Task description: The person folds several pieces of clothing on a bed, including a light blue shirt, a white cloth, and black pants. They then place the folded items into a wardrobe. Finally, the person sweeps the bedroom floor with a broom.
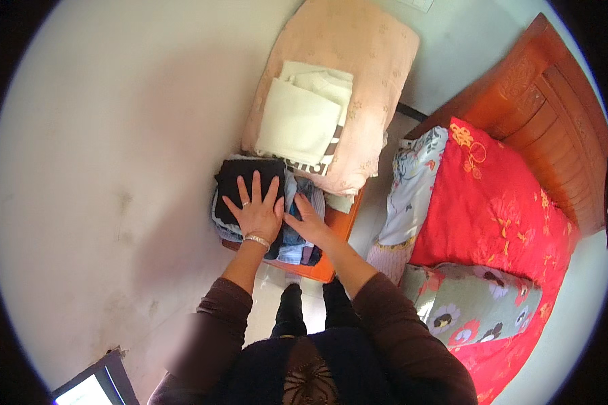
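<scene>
My left hand (258,210), wearing a ring and a bracelet, lies flat with its fingers spread on a folded black garment (233,174). That garment tops a stack of folded clothes at the left end of an orange-brown wooden surface (344,223). Just right of it, my right hand (306,220) rests its fingers against a second pile of clothes (291,253), in blue, grey and striped cloth. Beyond both piles a folded cream garment (301,119) with dark stripes and lettering lies on a peach patterned quilt or cover (380,61).
To the right stands a bed with a carved wooden headboard (532,96), a red floral quilt (486,212), a white patterned cloth (415,187) and a grey flowered bundle (476,304). A pale wall (106,152) borders the clothes on the left. A dark-framed object (99,382) is at lower left.
</scene>
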A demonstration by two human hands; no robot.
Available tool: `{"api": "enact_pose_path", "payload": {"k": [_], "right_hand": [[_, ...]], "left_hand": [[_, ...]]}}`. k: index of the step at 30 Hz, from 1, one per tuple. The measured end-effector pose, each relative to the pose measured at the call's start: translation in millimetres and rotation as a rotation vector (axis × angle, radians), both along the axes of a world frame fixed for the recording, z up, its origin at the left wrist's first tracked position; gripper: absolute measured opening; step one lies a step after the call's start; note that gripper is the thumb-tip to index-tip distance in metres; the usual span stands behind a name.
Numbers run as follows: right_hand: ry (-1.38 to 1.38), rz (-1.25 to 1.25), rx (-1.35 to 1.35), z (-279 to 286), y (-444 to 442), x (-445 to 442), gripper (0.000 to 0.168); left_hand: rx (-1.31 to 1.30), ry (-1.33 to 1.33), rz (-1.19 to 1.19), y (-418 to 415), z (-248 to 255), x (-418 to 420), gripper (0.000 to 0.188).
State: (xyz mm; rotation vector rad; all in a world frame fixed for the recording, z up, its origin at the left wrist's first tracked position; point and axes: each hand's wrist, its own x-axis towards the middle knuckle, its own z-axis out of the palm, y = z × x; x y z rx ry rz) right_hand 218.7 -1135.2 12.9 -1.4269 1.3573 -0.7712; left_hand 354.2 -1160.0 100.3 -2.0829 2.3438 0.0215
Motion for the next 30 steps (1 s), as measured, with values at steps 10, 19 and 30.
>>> {"api": "enact_pose_path", "payload": {"k": [10,19,30], "right_hand": [[-0.096,-0.727,0.033,51,-119,-36,0.058],[-0.224,-0.89,0.208,83,-140,-28,0.056],[-0.204,-0.763,-0.027,85,-149,-14,0.038]], "left_hand": [[0.019,0.012,-0.013,-3,8,4,0.049],[-0.002,0.051,-0.007,-1,6,10,0.05],[0.01,-0.006,0.001,0,-4,6,0.051]]}}
